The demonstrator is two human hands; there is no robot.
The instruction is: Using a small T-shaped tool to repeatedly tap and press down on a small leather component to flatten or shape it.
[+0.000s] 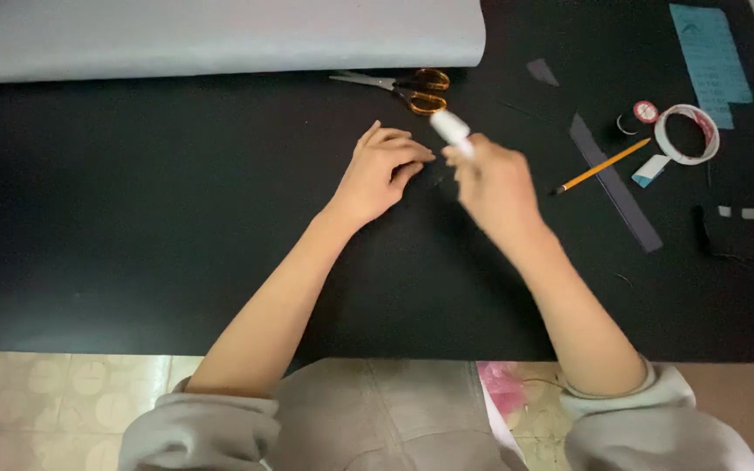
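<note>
Sleeves near; my right grip (492, 179) holds a white tube (451, 131), left hand (381, 170) curled empty on bench (133, 218); blurred haste could smear.

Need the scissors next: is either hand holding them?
No, the scissors lie on the black cloth beyond both hands, untouched.

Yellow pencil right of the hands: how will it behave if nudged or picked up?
The yellow pencil is thin and straight, so probably stiff and light. It lies flat on the black table, so a sideways nudge may roll it. Its dark tip looks fine, possibly fragile.
</note>
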